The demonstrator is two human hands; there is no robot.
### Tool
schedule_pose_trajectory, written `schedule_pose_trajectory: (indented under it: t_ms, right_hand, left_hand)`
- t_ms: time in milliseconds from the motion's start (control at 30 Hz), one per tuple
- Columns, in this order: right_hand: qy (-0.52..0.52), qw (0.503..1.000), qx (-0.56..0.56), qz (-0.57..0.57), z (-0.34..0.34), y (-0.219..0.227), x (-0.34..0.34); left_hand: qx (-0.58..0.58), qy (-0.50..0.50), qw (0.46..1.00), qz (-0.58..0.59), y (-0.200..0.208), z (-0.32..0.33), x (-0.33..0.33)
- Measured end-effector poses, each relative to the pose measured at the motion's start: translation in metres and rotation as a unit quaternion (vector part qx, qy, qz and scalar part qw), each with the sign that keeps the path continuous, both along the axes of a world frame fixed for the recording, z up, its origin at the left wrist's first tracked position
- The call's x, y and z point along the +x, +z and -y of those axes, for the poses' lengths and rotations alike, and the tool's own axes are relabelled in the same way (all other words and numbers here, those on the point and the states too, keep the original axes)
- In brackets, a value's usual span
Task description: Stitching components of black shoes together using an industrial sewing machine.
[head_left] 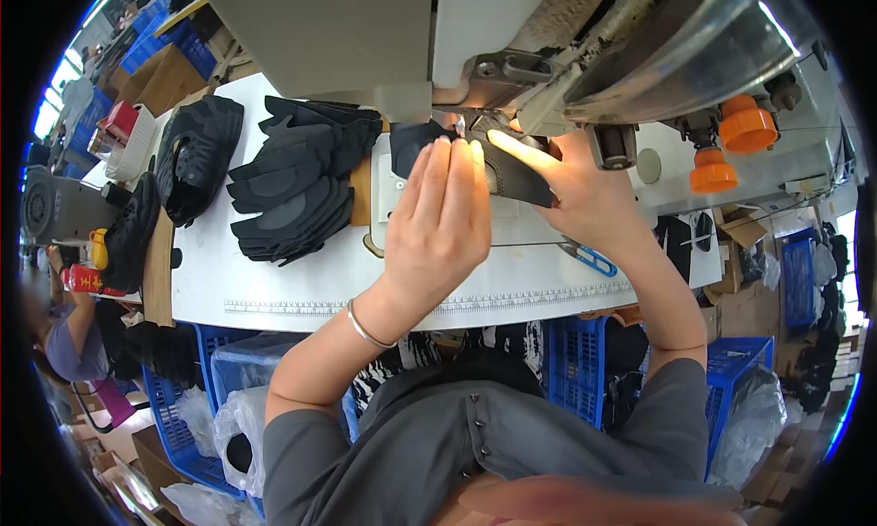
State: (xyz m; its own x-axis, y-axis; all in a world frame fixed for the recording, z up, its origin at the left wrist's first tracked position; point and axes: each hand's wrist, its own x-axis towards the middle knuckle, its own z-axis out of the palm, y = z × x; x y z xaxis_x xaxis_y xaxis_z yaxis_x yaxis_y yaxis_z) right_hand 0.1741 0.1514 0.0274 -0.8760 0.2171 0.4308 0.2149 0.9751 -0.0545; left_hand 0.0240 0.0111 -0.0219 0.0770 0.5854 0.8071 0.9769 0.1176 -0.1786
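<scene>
My left hand [438, 211] lies over a black shoe piece [422, 147], its straight fingers side by side and their tips pressed near the lit needle [459, 124] of a sewing machine [493, 74]. From the right, my right hand [585, 184] holds the edge of a black shoe part with a mesh patch [523, 181], index finger stretched toward the needle and thumb at the part's lower corner. Where the two black pieces meet is partly hidden by my fingers. Fanned stacks of cut black shoe pieces [283, 179] lie on the table left of the machine.
Blue-handled thread snips [592, 259] lie below my right wrist. A ruler scale [429, 305] runs along the white table's near edge. Black shoes [196, 156] stand at the left. Orange knobs [740, 124] hang at the right. Blue crates [575, 362] stand below; another person [78, 330] sits far left.
</scene>
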Motion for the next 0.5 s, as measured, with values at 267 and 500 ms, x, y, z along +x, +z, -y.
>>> schedule_pose_trajectory:
  t_ms: [267, 500]
  right_hand:
    - [-0.028, 0.999, -0.002, -0.044, 0.018, -0.014, -0.005]
    - [-0.053, 0.993, 0.008, -0.101, 0.037, -0.021, -0.010]
  left_hand:
    - [0.003, -0.064, 0.995, 0.073, 0.004, 0.004, -0.008]
    - [0.014, -0.096, 0.993, 0.070, 0.004, 0.002, -0.022]
